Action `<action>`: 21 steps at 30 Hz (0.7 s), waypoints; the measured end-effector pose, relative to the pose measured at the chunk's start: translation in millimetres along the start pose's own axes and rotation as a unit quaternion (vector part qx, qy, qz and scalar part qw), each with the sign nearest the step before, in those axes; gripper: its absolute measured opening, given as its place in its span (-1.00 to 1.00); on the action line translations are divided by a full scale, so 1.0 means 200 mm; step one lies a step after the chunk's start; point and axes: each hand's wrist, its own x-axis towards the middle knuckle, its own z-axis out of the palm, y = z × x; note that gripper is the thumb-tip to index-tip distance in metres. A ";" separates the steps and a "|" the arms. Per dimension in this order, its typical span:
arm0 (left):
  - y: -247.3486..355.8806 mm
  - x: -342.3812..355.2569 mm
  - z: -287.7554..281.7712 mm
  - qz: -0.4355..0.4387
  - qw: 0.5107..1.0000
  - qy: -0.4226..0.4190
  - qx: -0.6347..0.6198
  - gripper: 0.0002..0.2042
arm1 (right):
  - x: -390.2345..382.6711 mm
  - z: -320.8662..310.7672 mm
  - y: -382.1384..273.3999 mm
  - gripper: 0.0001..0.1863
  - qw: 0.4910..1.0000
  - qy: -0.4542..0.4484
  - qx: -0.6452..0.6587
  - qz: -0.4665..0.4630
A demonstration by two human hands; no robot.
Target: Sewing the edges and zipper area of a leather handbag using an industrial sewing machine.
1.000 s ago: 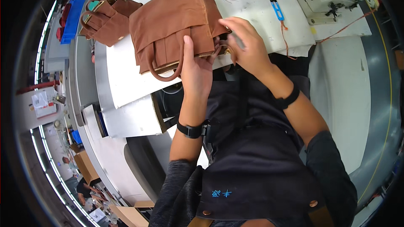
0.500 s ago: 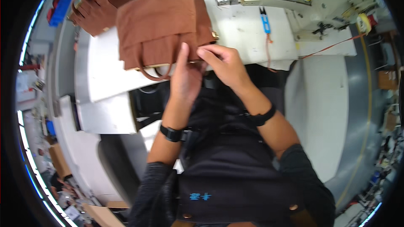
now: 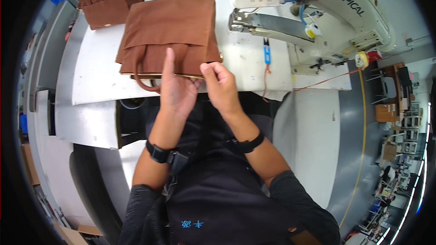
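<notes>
A brown fabric bag point(image 3: 170, 22) lies on the white table, its opening edge with gold-coloured trim toward me. One looped handle point(image 3: 141, 79) hangs past that edge. My left hand point(image 3: 179, 93) is at this edge, thumb stretched up over the bag's front and palm showing. Its other fingertips reach under the edge and are partly hidden. At the bag's near right corner my right hand point(image 3: 221, 86) pinches the edge between thumb and curled fingers. Whether a small thread is also in that pinch cannot be made out.
A second brown bag point(image 3: 109, 4) stands at the far left. To the right are blue thread snips point(image 3: 266, 53) with an orange cord, and a sewing machine arm point(image 3: 277, 25). The machine body point(image 3: 359, 9) fills the far right. A metal side table point(image 3: 86, 124) sits near left.
The view has shifted, so the bag and both hands appear farther left and more of the sewing machine shows. Both hands stay at the same edge of the bag, the right one still pinching.
</notes>
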 end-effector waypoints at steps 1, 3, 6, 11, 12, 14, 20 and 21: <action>0.00 0.01 0.00 0.010 1.000 0.019 0.003 -0.49 | 0.00 0.00 0.01 -0.72 0.998 0.009 -0.053 -0.014; -0.02 0.03 0.02 0.048 0.999 -0.008 0.000 -0.48 | -0.01 0.00 0.02 -0.71 0.993 0.012 -0.098 -0.063; -0.05 0.08 0.04 0.086 0.996 -0.027 0.011 -0.47 | 0.01 -0.02 0.01 -0.68 0.991 -0.019 -0.124 -0.040; 0.03 0.21 0.08 0.064 0.989 -0.131 -0.023 -0.50 | 0.18 -0.09 -0.05 -0.67 0.994 -0.025 -0.098 -0.041; 0.06 0.23 0.09 0.043 0.984 -0.169 -0.029 -0.51 | 0.22 -0.09 -0.06 -0.67 0.994 -0.036 -0.099 -0.027; 0.11 0.30 0.12 0.037 0.981 -0.189 -0.030 -0.53 | 0.29 -0.08 -0.09 -0.71 0.993 -0.050 -0.099 0.033; 0.11 0.58 0.33 0.168 0.975 -0.146 -0.006 -0.53 | 0.30 -0.23 -0.27 -0.76 0.865 0.056 -0.368 -0.335; 0.08 0.65 0.36 0.154 0.981 -0.117 0.011 -0.53 | 0.32 -0.29 -0.31 -0.76 0.819 0.088 -0.393 -0.409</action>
